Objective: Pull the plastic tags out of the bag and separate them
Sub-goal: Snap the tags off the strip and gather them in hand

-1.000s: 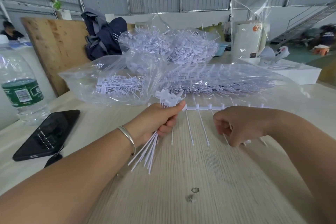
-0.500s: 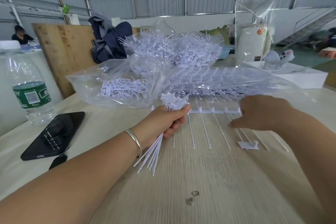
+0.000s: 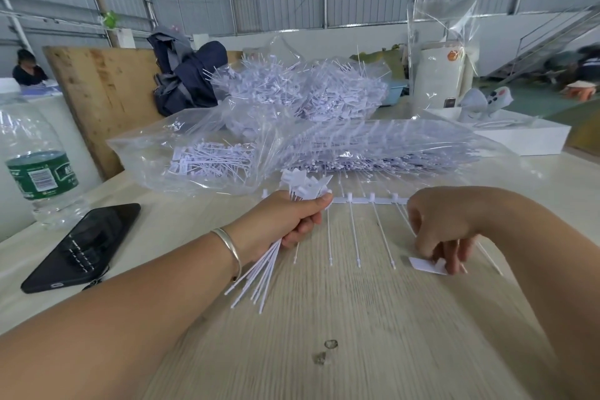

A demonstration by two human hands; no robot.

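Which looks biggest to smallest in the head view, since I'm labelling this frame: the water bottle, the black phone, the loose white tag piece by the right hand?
1. Water bottle and black phone: they look alike in area, and the bottle is cut off at the frame edge, so unranked.
2. Loose white tag piece, clearly smallest, beside the right hand.

Two hands (image 3: 289, 217) (image 3: 444, 230), two clear bags (image 3: 181, 153) (image 3: 406, 140) of tags, one water bottle (image 3: 35, 169), one phone (image 3: 84, 247) — and one loose tag (image 3: 425, 265) flat on the counter (image 3: 357, 334).

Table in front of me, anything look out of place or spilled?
Nothing spilled. Only oddity: two small clear scraps lie loose on the table, apart from the tags the left hand grips.
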